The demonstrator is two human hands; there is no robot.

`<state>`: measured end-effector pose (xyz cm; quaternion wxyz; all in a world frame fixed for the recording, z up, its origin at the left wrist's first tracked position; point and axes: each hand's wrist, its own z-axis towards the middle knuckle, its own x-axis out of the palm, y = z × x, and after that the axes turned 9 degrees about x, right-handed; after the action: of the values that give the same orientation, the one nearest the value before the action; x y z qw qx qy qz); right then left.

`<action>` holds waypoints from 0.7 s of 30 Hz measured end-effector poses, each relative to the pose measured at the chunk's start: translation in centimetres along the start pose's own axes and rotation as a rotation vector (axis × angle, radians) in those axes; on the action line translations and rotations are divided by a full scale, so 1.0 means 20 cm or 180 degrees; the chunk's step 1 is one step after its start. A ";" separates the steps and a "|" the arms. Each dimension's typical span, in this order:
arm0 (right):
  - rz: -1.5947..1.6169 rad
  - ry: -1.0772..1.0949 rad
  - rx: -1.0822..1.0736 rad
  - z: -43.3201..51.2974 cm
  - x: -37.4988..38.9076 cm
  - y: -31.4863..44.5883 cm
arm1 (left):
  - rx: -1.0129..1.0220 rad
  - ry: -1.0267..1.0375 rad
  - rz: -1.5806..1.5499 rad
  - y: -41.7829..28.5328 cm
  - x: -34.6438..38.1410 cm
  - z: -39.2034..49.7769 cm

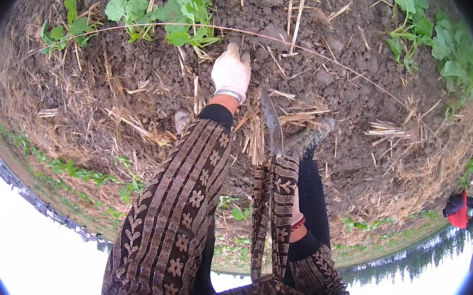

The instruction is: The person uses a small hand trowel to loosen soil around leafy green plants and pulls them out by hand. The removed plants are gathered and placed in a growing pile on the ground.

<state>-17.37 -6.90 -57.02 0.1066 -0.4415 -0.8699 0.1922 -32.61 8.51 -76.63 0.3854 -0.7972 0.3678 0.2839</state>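
My left hand (232, 71), in a white glove, reaches down to the soil beside a leafy green plant (191, 19). Its fingertips point at the ground, and whether anything is between them is hidden. A pointed metal blade of a hand tool (272, 123) angles forward over the straw, its lower end going behind hanging patterned ties (285, 186). Only a sliver of my right hand (297, 209), gloved with a red band at the wrist, shows behind those ties. Its grip is covered, though the tool's lower end runs towards it.
A thin cord (247, 32) stretches across the soil over the small plants. My shoe (310, 137) stands right of the blade, by cut straw (256, 143). More leafy plants (459, 53) grow at upper right. A person in red (460, 214) is bent over far right.
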 end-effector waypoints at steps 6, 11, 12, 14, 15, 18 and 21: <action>0.0169 0.0536 -0.0191 -0.04 -0.02 0.01 | -0.0455 0.0177 0.0562 -0.01 0.05 0.08; 0.0079 0.0542 -0.0520 -0.09 0.02 0.05 | 0.0041 0.0091 0.0095 -0.06 -0.04 0.03; 0.0070 0.0540 -0.0544 -0.11 0.03 0.07 | 0.0336 -0.0054 0.0088 -0.12 -0.05 -0.05; 0.0122 0.0507 -0.0611 -0.16 0.05 0.10 | 0.0786 0.0136 -0.0125 -0.25 -0.11 -0.22; 0.0146 0.0491 -0.0617 -0.19 0.05 0.11 | 0.0984 0.0443 -0.0390 -0.38 -0.09 -0.34; 0.0227 0.0512 -0.0643 -0.22 0.07 0.14 | 0.2693 0.2267 -0.0527 -0.85 -0.03 -0.50; 0.0309 0.0567 -0.0668 -0.22 0.09 0.16 | 0.2944 0.3379 -0.1800 -1.31 0.05 -0.41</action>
<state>-14.48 -2.69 -54.33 0.1272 -0.5072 -0.8499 0.0651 -9.59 12.68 -62.33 0.5098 -0.6479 0.3671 -0.4308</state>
